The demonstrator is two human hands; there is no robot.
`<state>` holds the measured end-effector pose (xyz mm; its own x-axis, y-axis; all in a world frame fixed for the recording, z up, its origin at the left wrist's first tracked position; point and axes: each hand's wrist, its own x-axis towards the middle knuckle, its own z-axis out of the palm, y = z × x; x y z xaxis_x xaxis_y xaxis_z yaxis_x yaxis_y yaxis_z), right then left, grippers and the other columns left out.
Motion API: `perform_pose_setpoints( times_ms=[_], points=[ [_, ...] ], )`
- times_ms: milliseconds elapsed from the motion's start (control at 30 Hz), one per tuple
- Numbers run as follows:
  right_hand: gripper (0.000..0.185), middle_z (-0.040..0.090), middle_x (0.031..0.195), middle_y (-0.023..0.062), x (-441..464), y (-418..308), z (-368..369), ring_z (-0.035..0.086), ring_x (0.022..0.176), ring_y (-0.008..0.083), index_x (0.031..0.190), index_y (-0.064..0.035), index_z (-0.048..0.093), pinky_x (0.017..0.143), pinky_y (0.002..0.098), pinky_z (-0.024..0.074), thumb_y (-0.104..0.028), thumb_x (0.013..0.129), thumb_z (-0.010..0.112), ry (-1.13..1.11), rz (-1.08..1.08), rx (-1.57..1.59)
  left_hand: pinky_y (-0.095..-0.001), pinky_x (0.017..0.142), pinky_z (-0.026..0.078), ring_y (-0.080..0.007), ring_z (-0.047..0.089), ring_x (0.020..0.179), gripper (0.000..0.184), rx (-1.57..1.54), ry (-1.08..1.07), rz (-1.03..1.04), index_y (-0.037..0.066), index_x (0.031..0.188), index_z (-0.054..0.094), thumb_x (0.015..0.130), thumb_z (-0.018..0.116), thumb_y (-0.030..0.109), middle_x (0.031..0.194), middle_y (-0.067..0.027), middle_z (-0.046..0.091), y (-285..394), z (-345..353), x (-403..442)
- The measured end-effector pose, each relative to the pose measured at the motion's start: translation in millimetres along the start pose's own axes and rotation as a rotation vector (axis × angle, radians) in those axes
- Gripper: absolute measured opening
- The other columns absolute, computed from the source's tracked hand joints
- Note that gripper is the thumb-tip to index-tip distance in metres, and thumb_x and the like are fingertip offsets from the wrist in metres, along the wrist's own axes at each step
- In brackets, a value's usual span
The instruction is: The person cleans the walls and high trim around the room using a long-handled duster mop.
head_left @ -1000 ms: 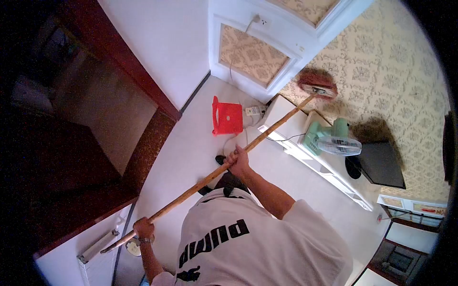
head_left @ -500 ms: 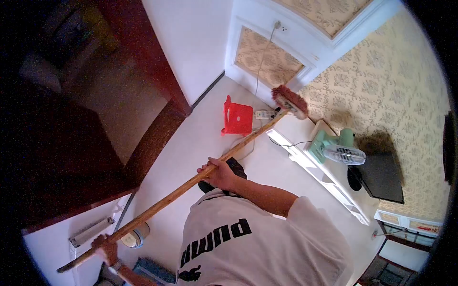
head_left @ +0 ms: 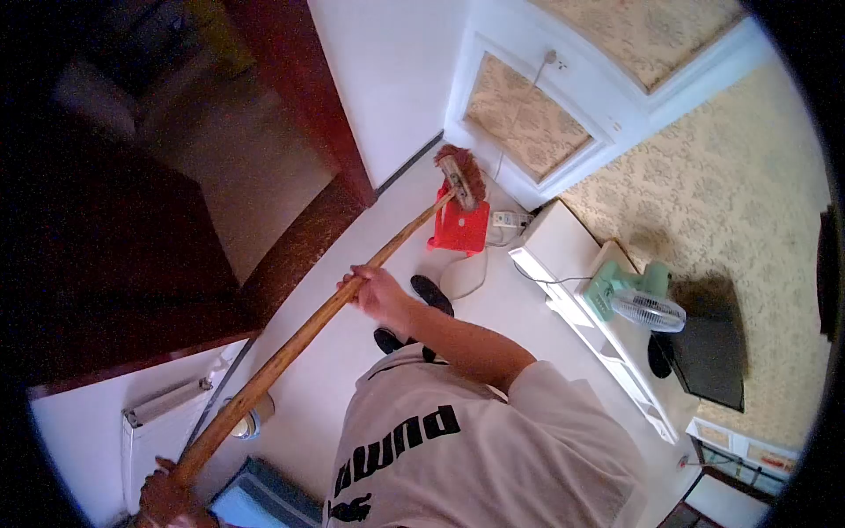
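A long-handled broom with a wooden pole runs diagonally across the view. Its reddish-brown bristle head appears over the far side of a red plastic stool; whether they touch I cannot tell. My right hand is wrapped round the middle of the pole. At the lower left, my left hand grips the pole near its end, dark and partly cut off by the view.
On the right stands a low white cabinet with a green fan and a black screen. A power strip and cords lie by the stool. A dark red door frame is at left, a bin below.
The broom head has swung left, from above the cabinet's end by the wall to over the red stool. Both hands have kept hold of the pole; my left hand has moved lower.
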<state>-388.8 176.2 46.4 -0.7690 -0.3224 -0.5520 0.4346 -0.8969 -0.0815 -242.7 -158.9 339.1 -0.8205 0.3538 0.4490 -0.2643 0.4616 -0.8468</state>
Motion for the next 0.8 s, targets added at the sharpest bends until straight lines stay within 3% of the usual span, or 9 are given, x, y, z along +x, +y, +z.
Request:
perform_pose_setpoints(
  times_ms=[33, 100, 233, 300, 400, 533, 567, 633, 800],
  points=[
    [0.008, 0.056, 0.076, 0.0072, 6.1, -10.3, -3.2, 0.056, 0.081, 0.0248, 0.077, -0.0057, 0.049, 0.079, 0.0387, 0.0465, -0.010, 0.084, 0.048, -0.002, 0.016, 0.000, -0.0327, 0.040, 0.030, -0.0174, 0.039, 0.040, 0.038, 0.012, -0.010, 0.003, 0.018, 0.045, 0.038, 0.076, 0.054, 0.033, 0.045, 0.0008, 0.037, 11.5, -3.1, 0.1],
    [0.008, 0.054, 0.071, 0.0065, 24.5, -41.6, -18.2, 0.056, 0.075, 0.0244, 0.077, -0.0059, 0.049, 0.076, 0.0400, 0.0475, -0.011, 0.083, 0.050, 0.067, -0.052, -0.064, -0.0373, 0.045, 0.036, -0.0233, 0.043, 0.045, 0.035, -0.194, -0.233, 0.080, 0.012, 0.050, 0.040, 0.080, 0.058, 0.017, 0.048, -0.0058, 0.037, 37.7, -5.6, 9.2],
    [0.008, 0.052, 0.067, 0.0059, 53.2, -108.0, -44.3, 0.056, 0.068, 0.0231, 0.078, -0.0056, 0.048, 0.070, 0.0386, 0.0496, -0.011, 0.081, 0.052, 0.114, -0.125, -0.135, -0.0359, 0.046, 0.036, -0.0221, 0.045, 0.047, 0.024, -0.376, -0.165, 0.176, 0.011, 0.058, 0.049, 0.080, 0.057, 0.016, 0.051, -0.0056, 0.040, 97.4, -53.8, 64.2],
    [0.009, 0.052, 0.067, 0.0056, 73.3, -127.8, -56.7, 0.056, 0.063, 0.0213, 0.079, -0.0056, 0.047, 0.063, 0.0361, 0.0509, -0.011, 0.080, 0.055, 0.302, -0.189, -0.202, -0.0346, 0.048, 0.037, -0.0204, 0.047, 0.051, 0.009, -0.534, -0.114, 0.258, 0.011, 0.071, 0.055, 0.080, 0.056, 0.014, 0.057, -0.0046, 0.042, 120.6, -65.7, 95.9],
    [0.010, 0.050, 0.064, 0.0047, 94.1, -152.4, -82.3, 0.054, 0.060, 0.0192, 0.077, -0.0064, 0.048, 0.057, 0.0338, 0.0501, -0.011, 0.078, 0.056, 0.312, -0.172, -0.211, -0.0326, 0.052, 0.038, -0.0188, 0.048, 0.056, 0.005, -0.511, -0.163, 0.319, 0.010, 0.080, 0.056, 0.076, 0.058, 0.013, 0.062, -0.0037, 0.044, 148.5, -83.6, 136.5],
    [0.012, 0.049, 0.064, 0.0038, 99.6, -171.4, -94.8, 0.052, 0.055, 0.0180, 0.075, -0.0084, 0.047, 0.053, 0.0328, 0.0486, -0.015, 0.075, 0.057, 0.423, -0.127, -0.387, -0.0321, 0.055, 0.039, -0.0178, 0.048, 0.059, 0.007, -0.498, -0.225, 0.417, 0.011, 0.078, 0.053, 0.073, 0.057, 0.012, 0.063, -0.0034, 0.044, 162.4, -106.4, 179.6],
    [0.012, 0.049, 0.064, 0.0038, 99.4, -172.9, -96.6, 0.052, 0.055, 0.0180, 0.075, -0.0084, 0.047, 0.053, 0.0328, 0.0486, -0.015, 0.075, 0.057, 0.423, -0.124, -0.383, -0.0323, 0.056, 0.039, -0.0180, 0.049, 0.060, 0.006, -0.476, -0.254, 0.443, 0.011, 0.076, 0.052, 0.072, 0.057, 0.013, 0.064, -0.0034, 0.044, 163.1, -112.3, 186.3],
    [0.010, 0.047, 0.061, 0.0033, 104.0, -170.3, -99.6, 0.050, 0.050, 0.0173, 0.078, -0.0110, 0.050, 0.042, 0.0329, 0.0466, -0.019, 0.078, 0.055, 0.436, -0.165, -0.391, -0.0325, 0.057, 0.039, -0.0181, 0.049, 0.061, 0.007, -0.446, -0.287, 0.470, 0.012, 0.073, 0.050, 0.072, 0.056, 0.013, 0.064, -0.0035, 0.044, 163.6, -117.3, 202.3],
    [0.012, 0.047, 0.060, 0.0035, 113.4, -156.2, -89.4, 0.048, 0.046, 0.0178, 0.078, -0.0111, 0.048, 0.037, 0.0316, 0.0441, -0.021, 0.077, 0.055, 0.372, -0.158, -0.253, -0.0341, 0.061, 0.042, -0.0189, 0.050, 0.062, 0.009, -0.404, -0.291, 0.457, 0.012, 0.070, 0.048, 0.071, 0.056, 0.014, 0.063, -0.0037, 0.044, 150.7, -110.7, 222.2]
  ],
)
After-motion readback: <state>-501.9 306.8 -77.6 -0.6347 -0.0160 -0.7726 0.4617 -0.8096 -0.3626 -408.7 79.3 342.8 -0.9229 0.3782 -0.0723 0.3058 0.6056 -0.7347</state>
